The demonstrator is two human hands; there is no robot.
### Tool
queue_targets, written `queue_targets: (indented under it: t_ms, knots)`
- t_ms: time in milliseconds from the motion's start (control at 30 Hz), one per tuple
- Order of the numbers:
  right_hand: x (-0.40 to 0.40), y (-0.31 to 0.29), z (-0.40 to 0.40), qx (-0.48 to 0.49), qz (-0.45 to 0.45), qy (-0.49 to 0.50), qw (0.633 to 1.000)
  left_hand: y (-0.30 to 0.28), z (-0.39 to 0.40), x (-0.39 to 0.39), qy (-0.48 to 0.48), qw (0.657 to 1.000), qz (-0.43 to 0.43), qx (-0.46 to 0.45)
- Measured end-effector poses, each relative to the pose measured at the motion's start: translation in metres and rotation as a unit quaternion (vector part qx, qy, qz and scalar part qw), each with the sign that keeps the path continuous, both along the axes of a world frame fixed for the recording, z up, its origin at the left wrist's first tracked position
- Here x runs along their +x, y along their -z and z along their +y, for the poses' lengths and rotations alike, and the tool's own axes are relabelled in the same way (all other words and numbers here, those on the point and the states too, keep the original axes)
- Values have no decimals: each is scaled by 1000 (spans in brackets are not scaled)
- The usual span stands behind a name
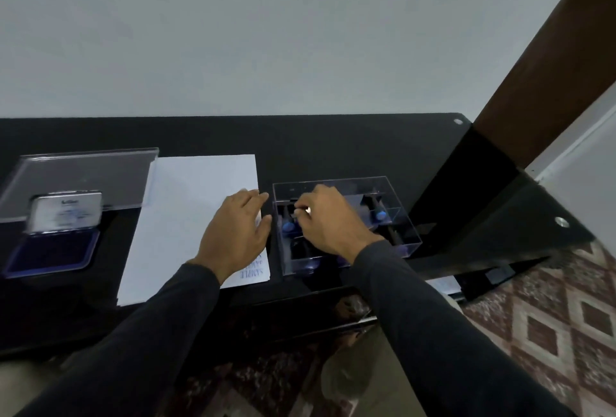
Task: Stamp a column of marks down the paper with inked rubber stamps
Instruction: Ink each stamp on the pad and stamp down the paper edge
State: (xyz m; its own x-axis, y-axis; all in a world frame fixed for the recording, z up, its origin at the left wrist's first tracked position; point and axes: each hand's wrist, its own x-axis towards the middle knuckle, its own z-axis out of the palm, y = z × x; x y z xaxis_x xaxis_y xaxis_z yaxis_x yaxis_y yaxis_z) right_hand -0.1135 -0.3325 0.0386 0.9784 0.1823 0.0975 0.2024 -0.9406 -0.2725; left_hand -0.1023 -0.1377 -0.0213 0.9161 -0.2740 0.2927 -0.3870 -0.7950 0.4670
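Paper [186, 216] lies flat near the middle of the desk [333, 139], and I see blue marks reading "SAMPLE" [255, 271] at its near right corner. I think a few marks are done there, but my left hand [235, 233] hides part of that edge, so I cannot count them. Most of the sheet is bare, so much is left.

My left hand lies flat on the paper with straight fingers, pressing it down. My right hand [328, 219] reaches into the clear box [393, 189] just right of the paper. Its fingers curl as if pinching a stamp [288, 226], but I cannot tell for sure. More stamps with blue knobs sit in the box.

The open ink pad [50, 251] waits at the left edge, behind it a clear lid [83, 173]. My left arm lies between the box and the pad, so I must reach over it.
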Motion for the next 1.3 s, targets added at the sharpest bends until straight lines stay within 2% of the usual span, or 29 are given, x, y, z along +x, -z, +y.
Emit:
queue_targets:
  t_ms: [133,533,733,900,1300]
  knots:
    - [3,7,3,15,36,4,999,14,6,1,-7,999,2,44]
    - [8,2,17,39,111,60,991,19,6,2,-10,998,10,57]
    - [9,5,18,77,36,108,991,20,6,2,-13,998,24,64]
    - [7,8,16,92,-41,92,991,18,5,1,-16,997,30,69]
    - [-7,-1,18,90,-91,69,989,9,5,5,-21,995,66,66]
